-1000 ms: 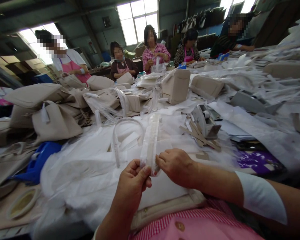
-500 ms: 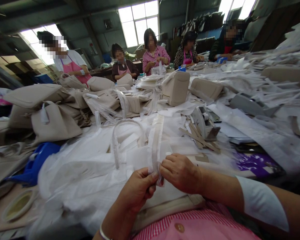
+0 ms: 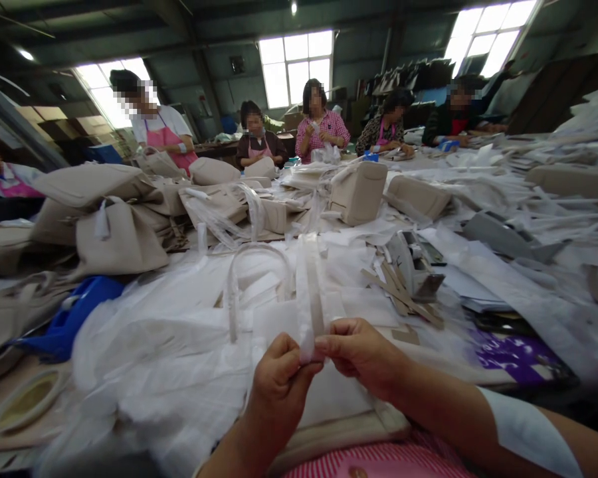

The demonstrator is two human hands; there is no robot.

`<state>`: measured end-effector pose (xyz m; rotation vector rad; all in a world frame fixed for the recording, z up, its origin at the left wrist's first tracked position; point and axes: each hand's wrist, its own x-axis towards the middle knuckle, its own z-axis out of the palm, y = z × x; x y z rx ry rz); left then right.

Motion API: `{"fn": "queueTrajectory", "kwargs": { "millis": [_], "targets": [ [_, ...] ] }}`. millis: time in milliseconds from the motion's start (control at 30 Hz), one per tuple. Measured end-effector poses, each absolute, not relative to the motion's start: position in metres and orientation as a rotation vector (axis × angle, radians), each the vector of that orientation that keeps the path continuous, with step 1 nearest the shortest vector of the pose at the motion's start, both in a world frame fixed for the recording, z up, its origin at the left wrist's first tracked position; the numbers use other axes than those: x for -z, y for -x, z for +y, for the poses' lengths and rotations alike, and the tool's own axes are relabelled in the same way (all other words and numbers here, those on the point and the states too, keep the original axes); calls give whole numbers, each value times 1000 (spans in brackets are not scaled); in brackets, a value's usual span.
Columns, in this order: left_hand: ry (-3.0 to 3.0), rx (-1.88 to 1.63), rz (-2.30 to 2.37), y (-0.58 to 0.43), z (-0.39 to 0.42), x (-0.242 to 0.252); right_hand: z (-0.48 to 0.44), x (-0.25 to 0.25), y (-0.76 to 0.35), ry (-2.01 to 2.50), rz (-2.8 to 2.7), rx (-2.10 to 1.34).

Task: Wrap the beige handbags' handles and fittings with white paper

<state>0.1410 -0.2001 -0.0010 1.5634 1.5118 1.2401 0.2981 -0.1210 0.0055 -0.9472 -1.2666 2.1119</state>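
A beige bag strap (image 3: 317, 285) wrapped in pale see-through film stands up from between my hands. My left hand (image 3: 282, 385) is closed around its lower end, thumb on top. Just to the right, my right hand (image 3: 363, 352) pinches the film at the strap's edge between thumb and fingers. Beyond my left hand, a second film-covered strap (image 3: 232, 285) arches in a loop. White sheeting (image 3: 276, 318) lies beneath the straps. Close to my striped pink apron is the beige edge of a bag (image 3: 346, 428), partly covered by my arms.
A blue tape dispenser (image 3: 72, 322) and a tape roll (image 3: 27, 401) lie left. To the right are a grey tape dispenser (image 3: 413, 265), beige strips (image 3: 403, 295) and another grey dispenser (image 3: 511, 232). Beige bags (image 3: 122, 236) are heaped at left; several co-workers (image 3: 321, 133) sit or stand across the table.
My right hand has turned from knuckles up to a pinch with its thumb showing on the film. The left hand's grip has shifted at the strap's lower end. The view has tilted slightly up.
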Motion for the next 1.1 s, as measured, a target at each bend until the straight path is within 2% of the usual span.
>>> {"fn": "queueTrajectory", "kwargs": {
  "millis": [100, 200, 300, 400, 467, 500, 600, 667, 733, 800, 867, 967, 1033, 1100],
  "targets": [
    [-1191, -1164, 1285, -135, -199, 1, -125, -7, -299, 853, -1671, -1765],
    [-627, -1152, 994, -132, -194, 3, -126, -3, -304, 622, -2161, -1118],
    [-344, -1154, 900, -136, -190, 6, -125, 7, -309, 315, -2428, -500],
    [-335, -1184, 932, -141, -190, 9, -123, 14, -312, 213, -2513, -266],
    [-479, -1229, 1036, -143, -192, 8, -123, 13, -314, 324, -2483, -477],
    [-607, -1251, 1115, -143, -194, 6, -122, 11, -315, 417, -2423, -707],
    [-1124, -1263, 1350, -144, -200, 0, -122, 5, -314, 708, -1957, -1665],
    [-1407, -1250, 1426, -145, -204, -4, -122, 3, -311, 794, -1508, -2117],
    [-1555, -1238, 1447, -144, -206, -6, -123, 2, -308, 819, -1219, -2261],
    [-1558, -1217, 1438, -142, -206, -6, -124, 1, -306, 819, -1230, -2200],
    [-1359, -1170, 1354, -140, -204, -6, -126, -2, -306, 800, -1535, -1939],
    [-826, -1135, 1130, -140, -198, -4, -127, -1, -309, 591, -2124, -1229],
    [-585, -1168, 1065, -144, -194, 0, -128, 4, -310, 405, -2353, -763],
    [-484, -1227, 1070, -148, -191, 4, -127, 10, -311, 309, -2450, -446]
  ]
}}
